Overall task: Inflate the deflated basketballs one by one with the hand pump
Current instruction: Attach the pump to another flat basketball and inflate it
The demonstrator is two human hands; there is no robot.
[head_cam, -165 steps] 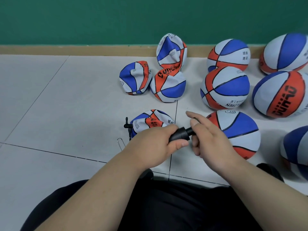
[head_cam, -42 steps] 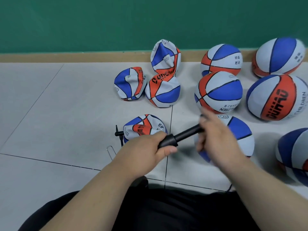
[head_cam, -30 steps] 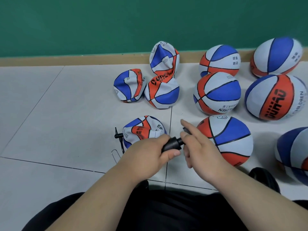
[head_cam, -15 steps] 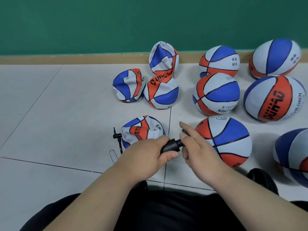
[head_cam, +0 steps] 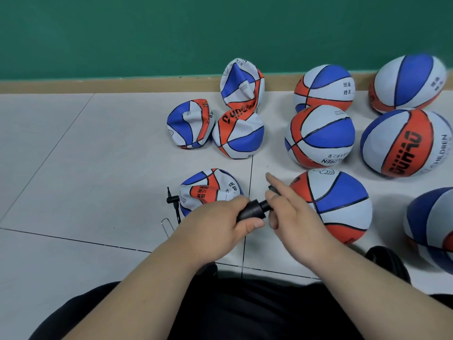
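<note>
Hand pump: black cylinder, lying near level at centre frame, barrel end at 9 o'clock, plunger end at 3 o'clock; plunger pushed almost fully in, only a short stub of rod showing

Left hand: fingers curled tight round the pump barrel, thumb pressed along its near side

Right hand: at the pump's 3 o'clock end, index finger stretched out straight toward 11 o'clock, other fingers loosely bent over the handle; the handle itself is mostly hidden, so a firm grasp appears likely but cannot be confirmed

Deflated basketball: crumpled, blue, white and orange, on the floor just beyond the left hand at its 12 o'clock; a black hose fitting stands at its 9 o'clock edge

Wire clip: thin bent metal, on the tile at 8 o'clock from that ball

Three further deflated basketballs: clustered at 12 o'clock, touching one another, the farthest propped at the skirting board

Inflated basketball: round, directly behind the right hand at 3 o'clock

Other inflated basketballs: grouped from 1 to 3 o'clock

Tiled floor: pale grey; green wall beyond
</note>
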